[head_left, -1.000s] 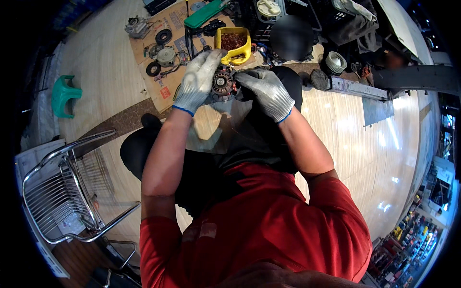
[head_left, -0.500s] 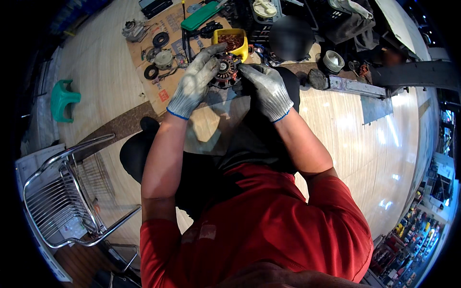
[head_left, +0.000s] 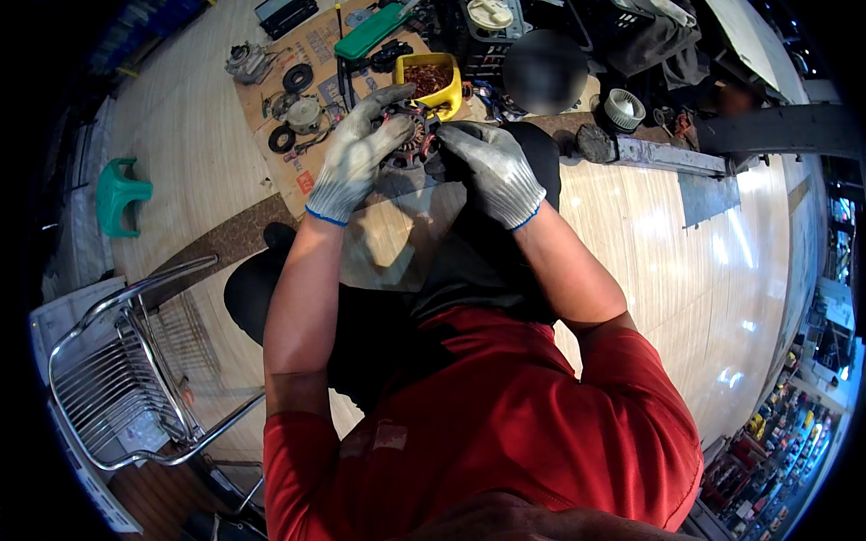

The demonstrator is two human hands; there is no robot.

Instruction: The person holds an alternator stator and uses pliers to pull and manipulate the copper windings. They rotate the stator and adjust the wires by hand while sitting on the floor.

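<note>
Between my two hands is a round motor part (head_left: 419, 135) with copper windings and dark metal around them. My left hand (head_left: 354, 158), in a pale work glove with a blue cuff edge, grips its left side, thumb laid across its face. On the opposite side, my right hand (head_left: 494, 167), gloved the same way, has its fingers closed at the part's edge; some fingertips are hidden. Just beyond the part stands a yellow container (head_left: 446, 101) filled with reddish-brown bits. Cardboard (head_left: 311, 54) lies under the loose parts to the left.
On the cardboard lie a black ring (head_left: 298, 77), another black ring (head_left: 281, 139), a pale round motor (head_left: 305, 114) and a green case (head_left: 372, 32). A white blower wheel (head_left: 624, 109) sits near a metal beam (head_left: 669, 156) at right. At left stand a green stool (head_left: 122, 197) and a chrome-framed chair (head_left: 117, 388).
The motor part has shifted slightly left and turned between my hands. My left thumb has come across its face. My right hand has also moved a little left.
</note>
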